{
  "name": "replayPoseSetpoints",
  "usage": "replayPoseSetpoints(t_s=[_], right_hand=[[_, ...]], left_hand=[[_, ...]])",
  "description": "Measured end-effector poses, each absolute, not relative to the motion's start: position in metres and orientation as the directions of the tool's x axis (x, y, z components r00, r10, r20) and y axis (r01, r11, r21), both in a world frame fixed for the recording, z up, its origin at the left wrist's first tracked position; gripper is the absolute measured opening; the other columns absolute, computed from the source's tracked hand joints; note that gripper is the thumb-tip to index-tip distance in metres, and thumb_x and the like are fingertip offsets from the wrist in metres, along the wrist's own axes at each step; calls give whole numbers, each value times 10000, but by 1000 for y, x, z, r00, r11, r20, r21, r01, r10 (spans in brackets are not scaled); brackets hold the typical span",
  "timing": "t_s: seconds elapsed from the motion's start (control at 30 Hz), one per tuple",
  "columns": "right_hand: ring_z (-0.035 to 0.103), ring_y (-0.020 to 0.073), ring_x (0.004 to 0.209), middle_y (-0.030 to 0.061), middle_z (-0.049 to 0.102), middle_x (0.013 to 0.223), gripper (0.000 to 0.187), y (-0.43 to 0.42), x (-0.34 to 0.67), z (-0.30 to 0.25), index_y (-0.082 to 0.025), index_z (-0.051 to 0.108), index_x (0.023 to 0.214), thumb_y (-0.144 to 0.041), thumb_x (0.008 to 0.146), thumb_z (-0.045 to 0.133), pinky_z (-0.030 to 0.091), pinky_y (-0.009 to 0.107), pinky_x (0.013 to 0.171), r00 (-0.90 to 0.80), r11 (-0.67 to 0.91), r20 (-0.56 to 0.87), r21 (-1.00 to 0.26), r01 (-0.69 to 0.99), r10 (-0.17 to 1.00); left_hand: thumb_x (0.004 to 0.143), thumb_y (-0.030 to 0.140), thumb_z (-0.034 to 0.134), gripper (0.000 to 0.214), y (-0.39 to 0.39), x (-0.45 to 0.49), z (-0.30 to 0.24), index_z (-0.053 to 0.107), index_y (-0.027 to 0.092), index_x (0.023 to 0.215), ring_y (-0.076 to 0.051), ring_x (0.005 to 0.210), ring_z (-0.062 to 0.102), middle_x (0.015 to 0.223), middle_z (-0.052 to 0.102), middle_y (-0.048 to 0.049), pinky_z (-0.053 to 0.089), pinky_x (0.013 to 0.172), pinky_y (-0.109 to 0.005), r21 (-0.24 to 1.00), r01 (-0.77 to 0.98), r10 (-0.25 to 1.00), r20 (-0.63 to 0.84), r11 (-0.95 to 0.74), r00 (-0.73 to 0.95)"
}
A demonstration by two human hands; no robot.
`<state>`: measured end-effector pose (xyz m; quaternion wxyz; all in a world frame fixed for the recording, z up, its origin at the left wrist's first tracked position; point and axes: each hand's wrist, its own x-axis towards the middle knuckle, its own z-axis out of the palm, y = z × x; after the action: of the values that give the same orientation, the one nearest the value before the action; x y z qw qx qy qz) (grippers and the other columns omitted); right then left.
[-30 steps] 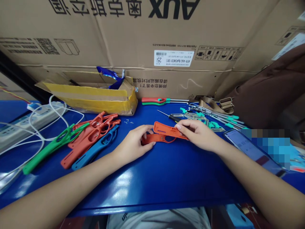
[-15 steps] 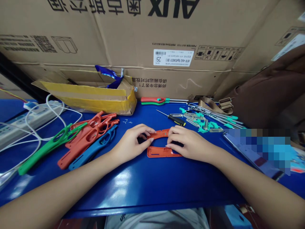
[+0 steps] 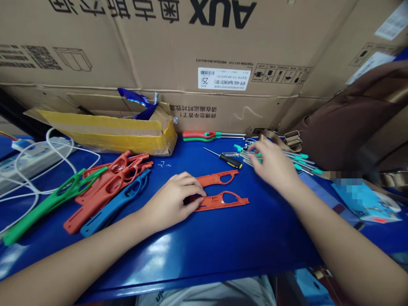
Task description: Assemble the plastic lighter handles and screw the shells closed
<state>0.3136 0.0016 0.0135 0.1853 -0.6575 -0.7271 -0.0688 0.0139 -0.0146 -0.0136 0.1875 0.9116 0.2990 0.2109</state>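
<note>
The left hand (image 3: 175, 197), at nine o'clock of two orange shells (image 3: 210, 203), curls half-closed over their ends; the right hand (image 3: 274, 163), at two o'clock, bends loosely over teal-tipped parts (image 3: 299, 157). Whether either grips, I cannot tell.

A power strip (image 3: 40, 160) lies toward the desk's (image 3: 207, 246) left edge, a taped box (image 3: 105, 137) and seemingly a bag (image 3: 341, 108) along the back.
</note>
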Motion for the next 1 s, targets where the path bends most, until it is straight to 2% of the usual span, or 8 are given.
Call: replayPoseSetpoints(t_s=[0.07, 0.13, 0.3, 0.5, 0.63, 0.7, 0.83, 1.0], right_hand=[[604, 375, 1087, 190, 618, 1179, 313, 10, 339, 20, -182, 623, 1203, -272, 911, 559, 508, 475, 819, 112, -111, 319, -24, 994, 941], [587, 398, 1122, 206, 585, 1237, 342, 16, 361, 24, -198, 630, 1220, -289, 900, 555, 519, 484, 785, 308, -323, 210, 41, 946, 928], [629, 389, 1031, 229, 601, 1190, 315, 25, 386, 23, -170, 679, 1143, -231, 850, 581, 528, 490, 751, 416, -425, 145, 41, 904, 898], [636, 360, 991, 210, 602, 1190, 311, 30, 387, 17, -199, 662, 1125, -193, 828, 570, 520, 470, 729, 430, -435, 138, 5, 900, 892], [601, 354, 1004, 173, 604, 1140, 184, 30, 389, 15, -221, 684, 984, -213, 832, 580, 506, 451, 724, 409, -413, 171, -8, 911, 897], [566, 371, 1056, 178, 597, 1161, 158, 29, 389, 16, -213, 676, 968, -240, 849, 576, 495, 458, 747, 392, -399, 216, -12, 917, 894], [532, 375, 1107, 180, 618, 1163, 219, 26, 385, 23, -189, 619, 1082, -240, 909, 495, 458, 485, 835, 337, -346, 355, -41, 937, 872], [551, 361, 1078, 156, 651, 1087, 145, 21, 370, 33, -203, 572, 1026, -217, 917, 478, 443, 486, 886, 194, -128, 525, -159, 979, 829]], left_hand=[[942, 189, 602, 147, -14, 14, -14, 735, 231, 989, -218, 974, 610, 1011, 737, -45, 478, 880, -384, 466, 470, 627, 273, -749, 729], [943, 189, 599, 148, -14, 14, -14, 736, 230, 980, -218, 960, 616, 1000, 741, -45, 476, 866, -380, 465, 473, 629, 273, -748, 728], [955, 188, 585, 157, -13, 14, -16, 730, 234, 995, -216, 973, 638, 1014, 749, -39, 460, 876, -387, 458, 468, 623, 283, -756, 729], [952, 177, 579, 168, -13, 13, -16, 717, 236, 1026, -217, 988, 641, 1074, 731, -50, 463, 891, -388, 453, 483, 632, 274, -750, 724], [944, 176, 585, 173, -12, 12, -16, 716, 242, 1035, -221, 1004, 643, 1096, 725, -52, 463, 901, -388, 439, 495, 638, 279, -749, 718], [939, 176, 590, 170, -12, 12, -16, 718, 243, 1028, -222, 1002, 647, 1090, 728, -46, 455, 901, -392, 430, 511, 648, 281, -744, 708], [934, 172, 591, 157, -10, 10, -16, 722, 242, 987, -220, 977, 653, 1049, 741, -32, 436, 886, -393, 416, 543, 669, 269, -729, 692], [910, 176, 612, 142, -7, 6, -13, 726, 244, 960, -224, 954, 660, 1001, 758, -15, 414, 896, -406, 393, 586, 696, 257, -709, 670]])
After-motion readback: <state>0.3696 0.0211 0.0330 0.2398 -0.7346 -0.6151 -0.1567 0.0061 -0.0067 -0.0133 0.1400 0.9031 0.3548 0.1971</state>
